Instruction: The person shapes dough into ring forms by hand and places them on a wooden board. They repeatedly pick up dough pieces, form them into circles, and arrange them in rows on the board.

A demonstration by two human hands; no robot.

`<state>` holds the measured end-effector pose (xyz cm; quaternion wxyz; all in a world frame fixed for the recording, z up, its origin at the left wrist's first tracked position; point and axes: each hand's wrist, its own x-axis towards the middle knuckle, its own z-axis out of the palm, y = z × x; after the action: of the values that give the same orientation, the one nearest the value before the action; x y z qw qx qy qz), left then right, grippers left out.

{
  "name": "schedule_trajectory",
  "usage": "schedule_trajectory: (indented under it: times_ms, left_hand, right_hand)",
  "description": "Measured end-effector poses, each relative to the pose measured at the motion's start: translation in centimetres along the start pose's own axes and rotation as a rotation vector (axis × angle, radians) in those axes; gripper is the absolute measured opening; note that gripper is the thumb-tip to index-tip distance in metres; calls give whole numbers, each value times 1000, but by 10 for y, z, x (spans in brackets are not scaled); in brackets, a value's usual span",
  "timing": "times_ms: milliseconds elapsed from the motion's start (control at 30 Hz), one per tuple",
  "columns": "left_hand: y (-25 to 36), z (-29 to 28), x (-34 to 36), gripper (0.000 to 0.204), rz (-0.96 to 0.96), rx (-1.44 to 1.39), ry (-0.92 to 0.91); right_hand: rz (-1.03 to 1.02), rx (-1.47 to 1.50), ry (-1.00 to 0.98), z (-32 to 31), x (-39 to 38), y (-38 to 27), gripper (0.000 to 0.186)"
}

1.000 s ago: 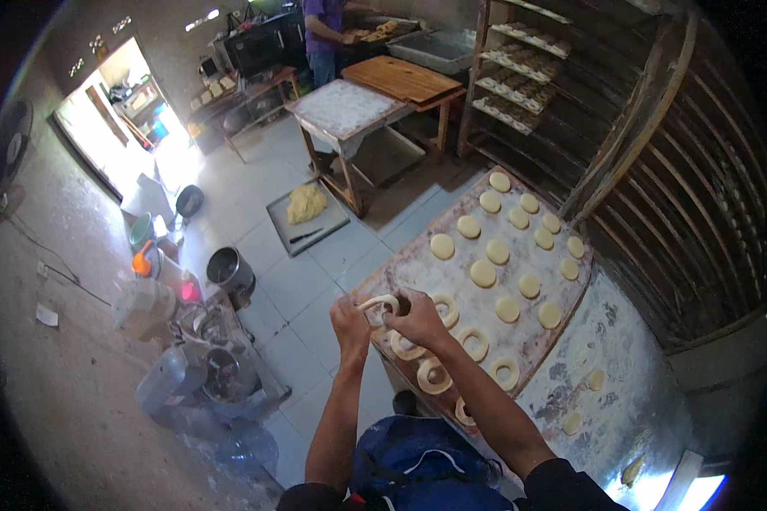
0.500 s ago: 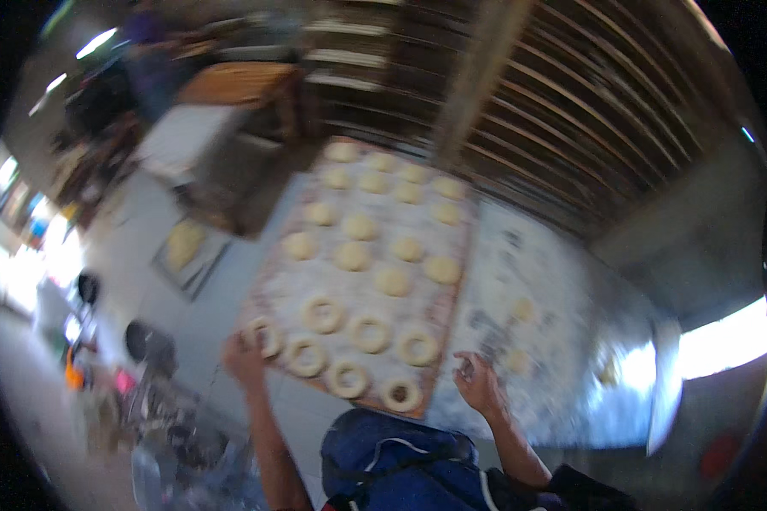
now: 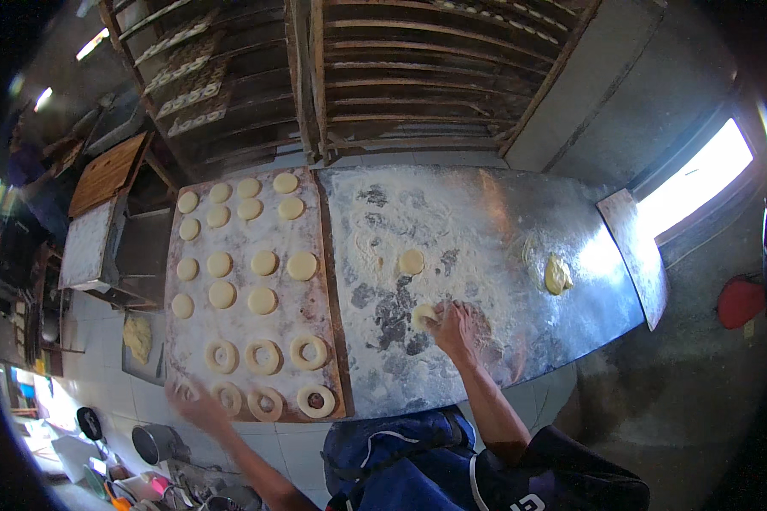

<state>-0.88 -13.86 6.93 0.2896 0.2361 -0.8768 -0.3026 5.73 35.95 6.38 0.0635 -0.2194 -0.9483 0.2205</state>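
Observation:
My right hand [image 3: 453, 328] has its fingers closed on a pale dough round [image 3: 423, 317] on the flour-dusted steel table [image 3: 477, 375]. Another dough round [image 3: 412, 261] lies farther back, and a yellow dough lump [image 3: 557, 274] sits to the right. My left hand [image 3: 193, 399], smeared by motion, is at the lower-left corner of the floured wooden board [image 3: 342, 387], beside or over a dough ring; its fingers are unclear. The board carries several dough rounds [image 3: 263, 264] in rows, with several dough rings [image 3: 250, 358] nearer me.
Wooden racks [image 3: 426, 68] with trays stand behind the tables. A small table [image 3: 89, 247] and a tray [image 3: 141, 370] of dough on the floor lie left. A person [image 3: 32, 170] in purple stands at back left. A pot [image 3: 153, 443] is lower left; a sloped panel [image 3: 635, 255] edges the right.
The view has swung right toward the steel table. My hands, earlier together holding a dough ring, have parted: the right moved onto a dough round, the left toward the board's lower-left corner.

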Motion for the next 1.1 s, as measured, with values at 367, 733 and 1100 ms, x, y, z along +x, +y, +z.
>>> schedule_trajectory:
  times_ms: [367, 733, 1100]
  left_hand:
    - [255, 75, -239, 26, -90, -832, -1151]
    - [290, 75, -307, 23, 110, -705, -969]
    - [293, 85, -339, 36, -435, -1636, -1148]
  right_hand:
    - [127, 1103, -345, -46, -19, 10, 32]
    - [-101, 931, -463, -96, -17, 53, 61]
    - [194, 1282, -541, -80, -6, 79, 42]
